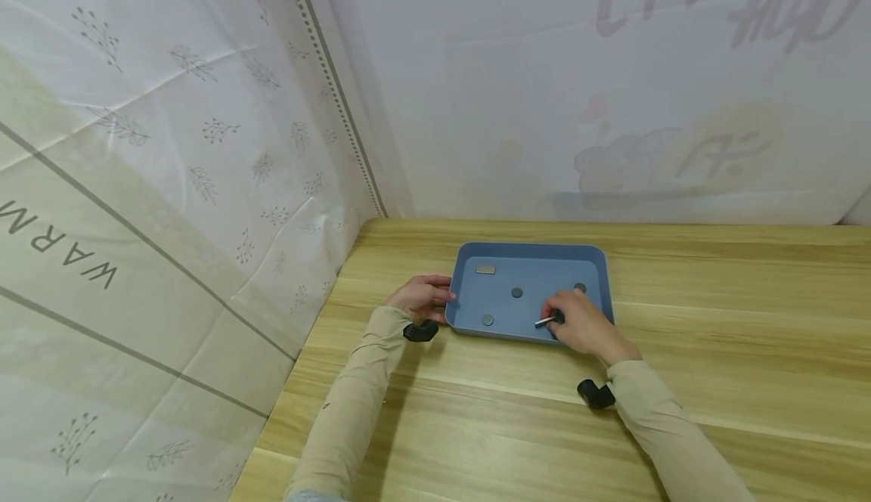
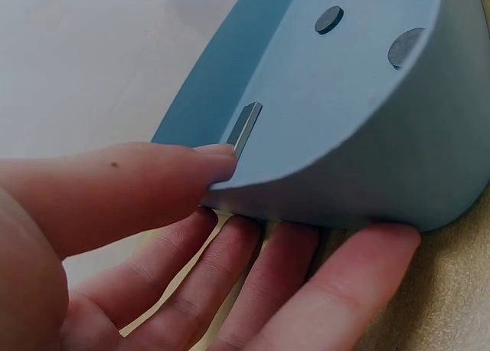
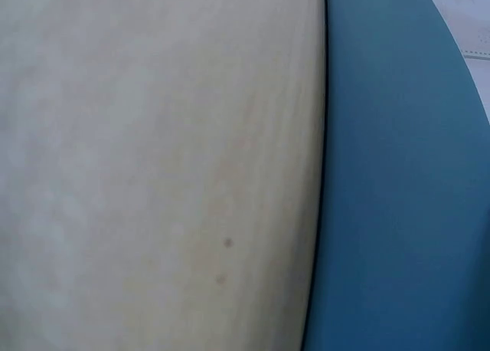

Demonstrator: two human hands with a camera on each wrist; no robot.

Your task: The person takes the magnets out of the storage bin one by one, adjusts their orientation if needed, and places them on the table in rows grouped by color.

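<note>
Shallow blue rectangular tray with rounded corners (image 1: 531,252) lies on the yellow-brown wood-grain table (image 1: 476,426), near its far edge. Your left hand (image 1: 423,298) holds the tray's left end, thumb over the rim, fingers against the outside of the wall. Your right hand (image 1: 578,322), fingertips drawn in narrow over the near right part, pinches a small silvery bar (image 1: 543,322); its far end is hidden, so you cannot tell its full length. On the tray floor: flat grey rectangular block (image 1: 485,269) in the far left; flat round grey disc (image 1: 517,292) about the middle; second such disc (image 1: 488,320) near the front wall; third disc (image 1: 580,287) just beyond your right knuckles.
</note>
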